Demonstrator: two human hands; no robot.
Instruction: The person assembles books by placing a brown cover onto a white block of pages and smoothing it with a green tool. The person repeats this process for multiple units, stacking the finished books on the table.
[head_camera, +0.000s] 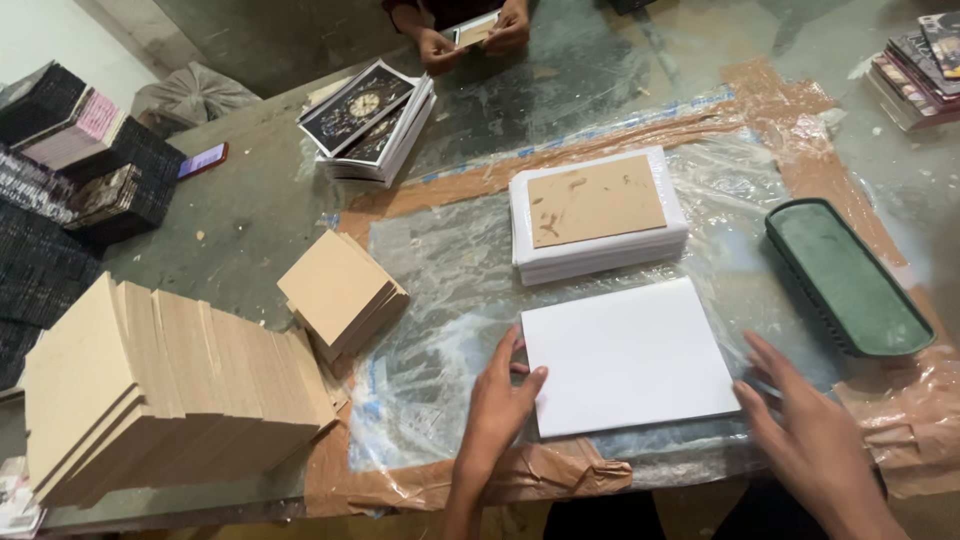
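A white rectangular sheet (627, 357) lies flat on clear plastic film (450, 270) taped to the table. My left hand (503, 395) rests open at the sheet's left edge, fingertips touching it. At the sheet's lower right corner my right hand (805, 425) is open, fingers spread. Just beyond stands a stack of white sheets (600, 250) with a brown board (595, 200) on top.
A small pile of brown boards (340, 292) and a big leaning row of them (160, 385) sit to the left. A dark tray with a green pad (848, 277) lies right. Printed cards (370, 120), dark stacks (70, 170), a phone (203, 160). Another person's hands (475, 35) hold a card.
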